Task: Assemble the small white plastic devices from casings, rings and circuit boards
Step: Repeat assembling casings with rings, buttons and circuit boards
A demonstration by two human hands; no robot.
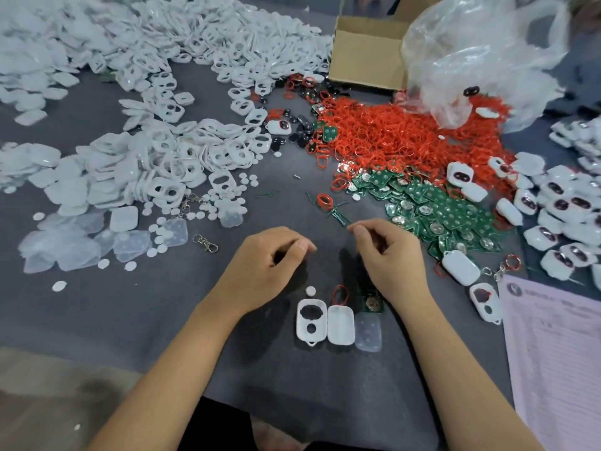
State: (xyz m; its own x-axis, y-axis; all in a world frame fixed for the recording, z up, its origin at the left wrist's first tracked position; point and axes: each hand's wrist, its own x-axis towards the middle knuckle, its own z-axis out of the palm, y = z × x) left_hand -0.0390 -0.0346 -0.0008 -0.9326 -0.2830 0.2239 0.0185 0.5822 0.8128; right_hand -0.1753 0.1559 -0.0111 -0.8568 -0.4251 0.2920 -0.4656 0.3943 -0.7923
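In front of me on the dark mat lie a white front casing with two holes (311, 321), a plain white back casing (340, 324), a clear membrane pad (368, 332), a red ring (340, 294), a small white disc (310, 291) and a green circuit board (372, 302). My left hand (271, 265) and my right hand (388, 255) hover just above these parts with fingers loosely curled. I see nothing held in either hand. The right wrist partly hides the circuit board.
Heaps of white casings (169, 151) fill the left and far side. A red ring pile (406, 138) and green boards (435, 209) lie at right, with finished devices (559, 222) beyond. A cardboard box (367, 56), a plastic bag (481, 56), a metal clasp (205, 242) and pink paper (553, 353) also lie here.
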